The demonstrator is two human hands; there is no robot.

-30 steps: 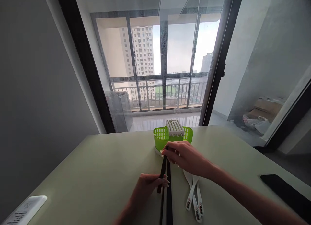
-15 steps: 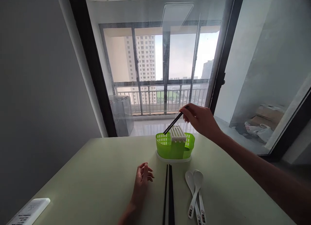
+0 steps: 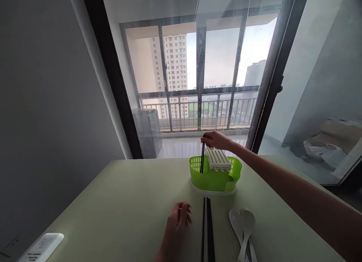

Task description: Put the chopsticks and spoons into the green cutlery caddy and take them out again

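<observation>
My right hand (image 3: 214,139) grips a pair of black chopsticks (image 3: 202,158) near their upper ends. They stand almost upright, lower ends inside the left compartment of a green utensil basket (image 3: 212,181) with perforated walls and a white base. A white slatted rack (image 3: 219,158) sits over the middle of the basket. Low above or on the table, my left hand (image 3: 180,214) has loosely bent fingers and nothing in it. Just to its right lie several black chopsticks (image 3: 209,228), pointing toward the basket. White spoons (image 3: 247,224) overlap farther right, their handles cut off by the frame.
The pale tabletop (image 3: 127,201) reaches to the glass panes at the back. A white device or remote (image 3: 42,247) lies at the left edge. Behind the glass are a grey cabinet-like unit (image 3: 147,131) and bags with cardboard (image 3: 325,145) at right.
My right hand has lowered the chopsticks into the basket's left compartment and turned them from slanted to nearly upright. My left hand's fingers have curled a little. The view has shifted.
</observation>
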